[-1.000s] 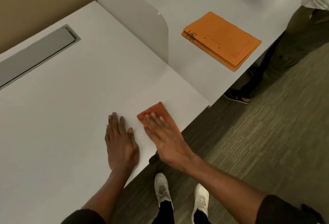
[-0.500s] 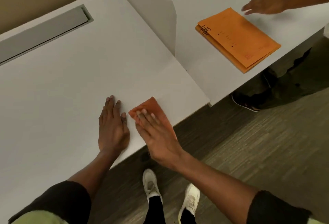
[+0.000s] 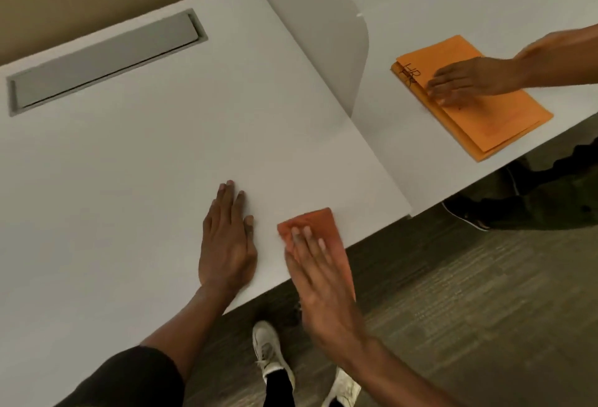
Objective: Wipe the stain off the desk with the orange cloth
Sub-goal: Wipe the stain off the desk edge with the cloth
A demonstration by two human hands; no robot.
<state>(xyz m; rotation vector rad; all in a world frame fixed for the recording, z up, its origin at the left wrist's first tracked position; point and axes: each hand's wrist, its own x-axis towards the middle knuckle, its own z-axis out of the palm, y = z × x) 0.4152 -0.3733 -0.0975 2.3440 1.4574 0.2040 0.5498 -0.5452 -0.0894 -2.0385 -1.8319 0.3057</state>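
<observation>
Head view, right hand (image 3: pixel 318 272) flat, fingers extended, pressing orange cloth (image 3: pixel 318 223) at the white desk (image 3: pixel 129 163) front edge, left hand (image 3: pixel 226 244) open, palm down beside it, another person's hand (image 3: pixel 462 81) on orange folders (image 3: pixel 504 121) marked "HR" on neighbouring desk.

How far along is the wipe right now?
Done: the orange cloth is on the desk. In hand: the right hand presses it flat near the front edge; the left hand braces beside it. No stain shows on the bare surface; under the cloth is hidden.
</observation>
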